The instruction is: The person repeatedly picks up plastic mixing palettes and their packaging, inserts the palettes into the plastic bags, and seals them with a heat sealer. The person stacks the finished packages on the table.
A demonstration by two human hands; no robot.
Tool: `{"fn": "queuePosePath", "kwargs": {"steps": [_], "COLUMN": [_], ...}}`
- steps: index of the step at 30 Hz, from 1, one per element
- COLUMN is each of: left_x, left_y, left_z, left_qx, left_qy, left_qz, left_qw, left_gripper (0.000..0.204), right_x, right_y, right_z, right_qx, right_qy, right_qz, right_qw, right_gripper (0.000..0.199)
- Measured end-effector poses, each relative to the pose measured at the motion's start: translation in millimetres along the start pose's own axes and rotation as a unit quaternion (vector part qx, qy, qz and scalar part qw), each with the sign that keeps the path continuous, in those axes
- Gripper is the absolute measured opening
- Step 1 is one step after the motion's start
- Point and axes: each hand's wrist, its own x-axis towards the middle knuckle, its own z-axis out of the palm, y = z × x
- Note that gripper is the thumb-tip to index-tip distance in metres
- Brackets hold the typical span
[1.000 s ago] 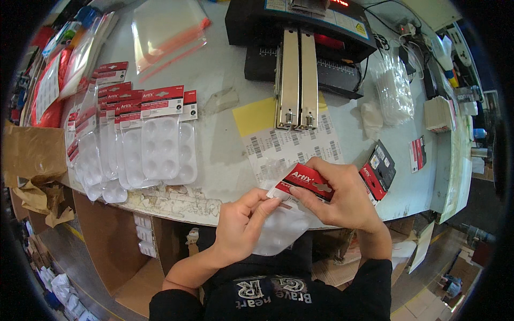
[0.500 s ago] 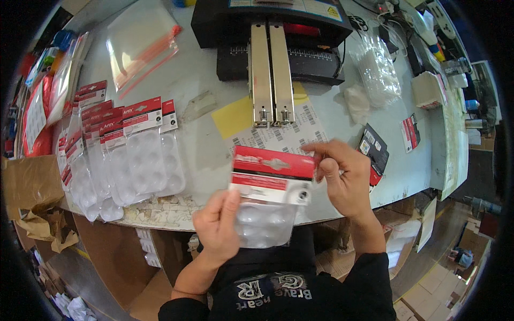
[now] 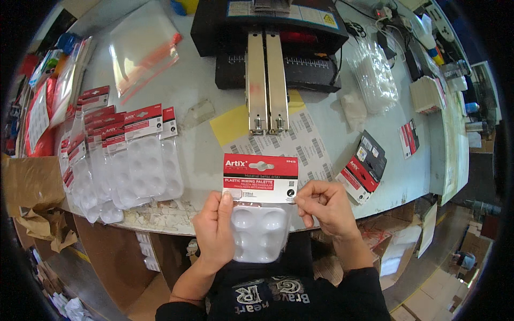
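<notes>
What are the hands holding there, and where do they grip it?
Both hands hold one packaged white palette. The left hand grips the left edge just under the red header card; the right hand pinches the card's lower right corner.

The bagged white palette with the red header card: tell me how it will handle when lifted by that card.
The palette looks moulded thin plastic, so probably stiff and light. The header card, pinched by the left hand and right hand, stays flat, so likely firm. Its clear bag may be slippery.
</notes>
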Motion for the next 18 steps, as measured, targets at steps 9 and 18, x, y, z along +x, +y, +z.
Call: {"fn": "queuePosePath", "kwargs": {"steps": [9,18], "left_x": [82.9,85.7], "left_y": [-23.6,-43.0], "left_z": [32.3,16.4], "left_qx": [0.002,0.009], "left_qy": [0.005,-0.042], "left_qz": [0.049,0.066], "left_qw": [0.999,0.997], "left_gripper": [0.034,0.029], "right_x": [80.2,68.8], "right_y": [15.3,7.1], "right_z": [2.8,-7.5], "right_qx": [0.151,-0.107], "right_qy": [0.111,0.135], "right_qz": [-0.128,-0.193], "right_qw": [0.974,0.966], "right_gripper": [0.012,0.019]}}
